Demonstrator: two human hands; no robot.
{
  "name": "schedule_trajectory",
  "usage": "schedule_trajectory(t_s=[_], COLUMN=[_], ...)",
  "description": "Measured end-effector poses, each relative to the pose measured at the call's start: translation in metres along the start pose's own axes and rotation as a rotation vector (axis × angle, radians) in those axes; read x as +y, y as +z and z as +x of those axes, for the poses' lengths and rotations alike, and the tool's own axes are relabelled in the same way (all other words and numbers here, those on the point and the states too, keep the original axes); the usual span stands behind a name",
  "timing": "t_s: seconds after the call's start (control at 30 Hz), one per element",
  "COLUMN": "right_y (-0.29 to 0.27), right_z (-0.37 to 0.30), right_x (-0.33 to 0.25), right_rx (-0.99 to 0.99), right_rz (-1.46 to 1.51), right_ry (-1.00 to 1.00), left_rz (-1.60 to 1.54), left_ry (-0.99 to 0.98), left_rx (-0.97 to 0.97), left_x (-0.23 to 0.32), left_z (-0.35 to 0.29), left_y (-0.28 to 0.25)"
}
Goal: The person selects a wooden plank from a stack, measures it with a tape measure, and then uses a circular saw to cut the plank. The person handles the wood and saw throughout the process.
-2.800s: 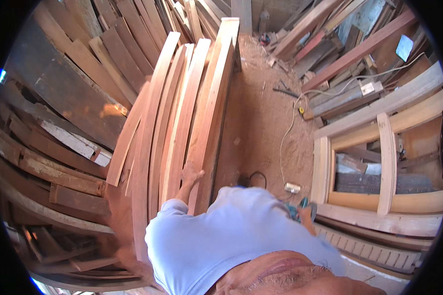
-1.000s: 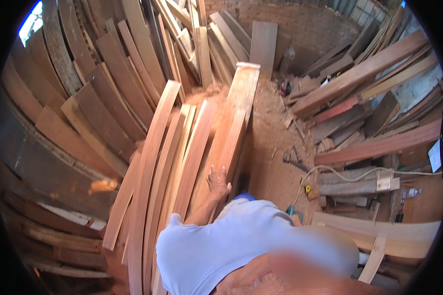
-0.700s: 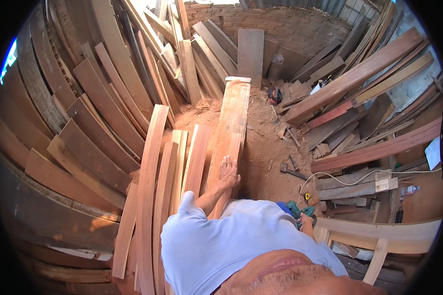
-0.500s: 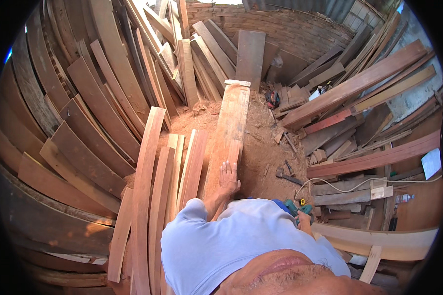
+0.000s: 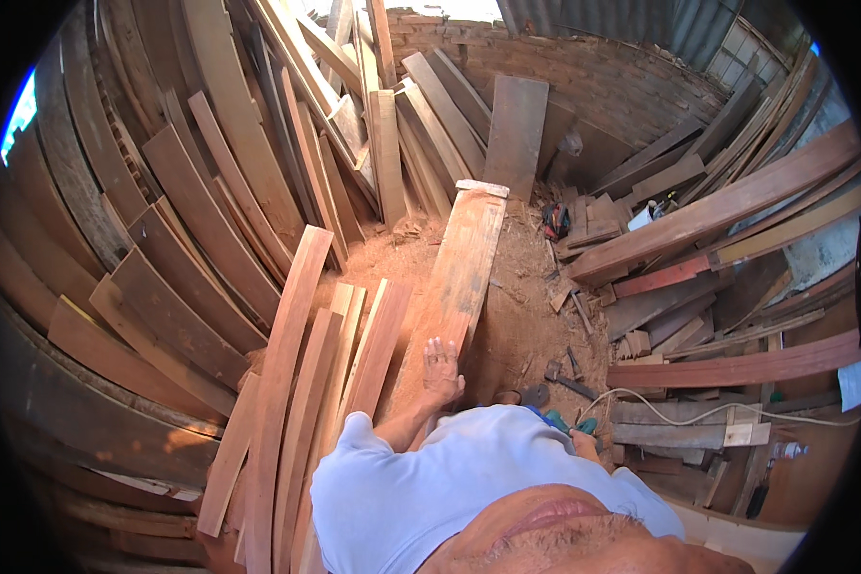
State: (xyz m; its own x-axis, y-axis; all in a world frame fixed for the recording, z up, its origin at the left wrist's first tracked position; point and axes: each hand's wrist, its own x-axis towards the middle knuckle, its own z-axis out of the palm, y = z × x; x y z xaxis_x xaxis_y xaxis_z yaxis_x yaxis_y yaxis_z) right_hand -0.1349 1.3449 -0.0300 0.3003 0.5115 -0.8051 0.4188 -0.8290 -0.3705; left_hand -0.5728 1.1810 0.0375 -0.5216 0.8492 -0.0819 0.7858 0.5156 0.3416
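Palm down, my left hand [image 5: 441, 373] lies with its fingers stretched out on the near part of a long wooden bench plank [image 5: 467, 258]. A reddish wood strip [image 5: 457, 330] shows just beyond its fingertips; the hand covers the rest. To the right of my torso, my right hand [image 5: 585, 444] is closed around a green and blue power tool [image 5: 562, 423]. My shirt hides much of that tool, so its exact kind cannot be made out. A pale cord [image 5: 631, 392] runs from near it toward the right.
Long boards [image 5: 292, 383] stand close on my left, with more leaning behind. A hammer [image 5: 569, 380] lies on the sawdust-covered ground [image 5: 517, 335] right of the bench. Stacked timber [image 5: 717, 206] fills the right side. A brick wall [image 5: 603, 81] stands at the back.
The whole view has shifted, so the surroundings sit lower and further right. Against them, the power tool and my right hand have come left. My left hand still lies flat on the wood.
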Motion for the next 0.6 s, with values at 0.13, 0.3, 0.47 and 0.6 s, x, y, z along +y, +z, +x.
schedule_trajectory(t_s=[0.13,0.3,0.47,0.6], right_y=[-0.017,-0.017,-0.045,-0.059], right_z=[0.041,0.06,0.067,0.067], right_x=[-0.016,-0.07,-0.107,-0.127], right_rx=[-0.096,-0.2,-0.183,-0.158], right_rz=[0.068,-0.073,-0.174,-0.156], right_ry=[-0.038,-0.092,-0.182,-0.24], left_rz=[0.054,0.202,0.229,0.155], left_ry=[-0.07,-0.073,-0.082,0.003], left_rx=[-0.03,0.032,-0.087,-0.18], left_x=[0.02,-0.005,0.025,0.086], left_z=[0.049,0.093,0.136,0.19], left_y=[-0.003,0.013,0.011,0.014])
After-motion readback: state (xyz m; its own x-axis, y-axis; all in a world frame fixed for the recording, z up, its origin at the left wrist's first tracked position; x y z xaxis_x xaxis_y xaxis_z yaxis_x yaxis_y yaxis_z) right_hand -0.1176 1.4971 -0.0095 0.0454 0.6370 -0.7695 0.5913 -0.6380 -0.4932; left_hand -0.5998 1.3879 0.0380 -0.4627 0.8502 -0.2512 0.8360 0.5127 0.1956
